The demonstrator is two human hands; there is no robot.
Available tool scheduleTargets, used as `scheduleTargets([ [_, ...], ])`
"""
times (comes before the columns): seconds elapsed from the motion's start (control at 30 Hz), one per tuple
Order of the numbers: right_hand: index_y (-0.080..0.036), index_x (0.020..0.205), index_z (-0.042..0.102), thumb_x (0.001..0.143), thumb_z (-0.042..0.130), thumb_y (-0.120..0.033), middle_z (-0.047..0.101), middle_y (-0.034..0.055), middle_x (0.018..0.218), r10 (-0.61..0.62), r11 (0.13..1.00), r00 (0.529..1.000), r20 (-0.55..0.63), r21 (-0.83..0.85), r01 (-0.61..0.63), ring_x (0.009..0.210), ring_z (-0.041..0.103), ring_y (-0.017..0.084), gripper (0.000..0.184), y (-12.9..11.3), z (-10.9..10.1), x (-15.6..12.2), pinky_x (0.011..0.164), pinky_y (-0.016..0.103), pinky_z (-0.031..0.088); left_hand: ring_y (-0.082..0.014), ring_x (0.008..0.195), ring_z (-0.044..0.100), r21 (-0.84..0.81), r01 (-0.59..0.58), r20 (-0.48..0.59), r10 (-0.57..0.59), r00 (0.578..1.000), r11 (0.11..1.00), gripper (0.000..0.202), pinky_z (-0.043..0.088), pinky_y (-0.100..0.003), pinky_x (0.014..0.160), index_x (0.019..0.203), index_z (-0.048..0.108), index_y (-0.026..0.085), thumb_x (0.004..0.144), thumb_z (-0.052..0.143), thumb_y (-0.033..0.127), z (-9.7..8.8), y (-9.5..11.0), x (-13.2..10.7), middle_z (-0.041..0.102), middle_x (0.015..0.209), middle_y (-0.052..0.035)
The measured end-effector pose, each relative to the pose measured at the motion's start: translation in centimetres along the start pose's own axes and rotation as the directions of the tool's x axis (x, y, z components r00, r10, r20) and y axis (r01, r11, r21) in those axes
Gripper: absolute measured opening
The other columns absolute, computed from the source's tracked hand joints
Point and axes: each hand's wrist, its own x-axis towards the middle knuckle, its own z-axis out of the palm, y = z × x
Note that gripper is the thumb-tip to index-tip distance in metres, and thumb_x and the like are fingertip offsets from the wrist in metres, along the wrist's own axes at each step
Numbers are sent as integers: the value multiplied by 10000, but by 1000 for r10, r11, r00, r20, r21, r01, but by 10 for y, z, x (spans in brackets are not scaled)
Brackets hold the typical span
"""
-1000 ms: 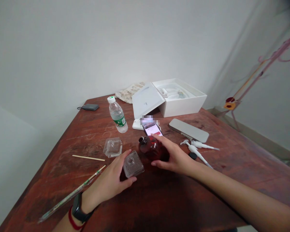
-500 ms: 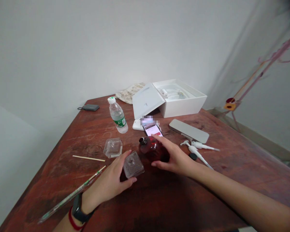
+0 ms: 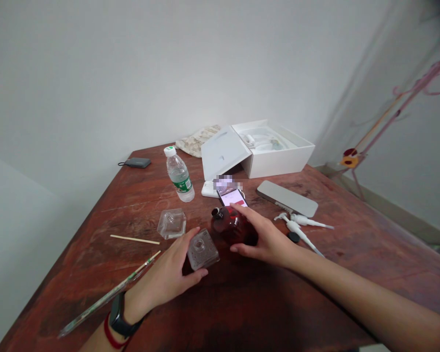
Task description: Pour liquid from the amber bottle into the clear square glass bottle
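My left hand [image 3: 170, 274] is closed around the side of a clear square bottle [image 3: 203, 250], whose uncapped neck points up towards me. My right hand [image 3: 266, 239] grips a dark amber round bottle [image 3: 229, 226], tilted with its open mouth to the left, just above the clear one. The two bottles are close together, and I see no liquid passing between them. A second clear square bottle [image 3: 171, 223] is on the table behind my left hand. Right of my right hand lie two white pump heads [image 3: 301, 233] and a black cap [image 3: 293, 237].
Behind the hands are a water bottle [image 3: 179, 176], a lit phone [image 3: 231, 195], a silver case [image 3: 288, 198] and an open white box [image 3: 282, 159]. A wooden stick [image 3: 135, 239] and wrapped chopsticks [image 3: 108, 296] lie left on the wooden table [image 3: 77, 259]. A grey pouch [image 3: 138, 163] sits far left.
Almost nothing differs. Both hands keep their holds on the bottles, and the view has shifted only very slightly.
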Motion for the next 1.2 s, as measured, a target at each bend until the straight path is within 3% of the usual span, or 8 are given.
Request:
scheduleTargets([
  [1.2, -275, 1665, 445, 823, 931, -415, 621, 179, 1612, 43, 999, 999, 18, -29, -42, 1481, 614, 404, 982, -1, -2, 0, 1225, 595, 509, -390, 1477, 600, -10, -46, -26, 45, 999, 999, 930, 457, -596, 1270, 1693, 309, 297, 917, 819, 347, -2, 1, -1, 542, 1664, -166],
])
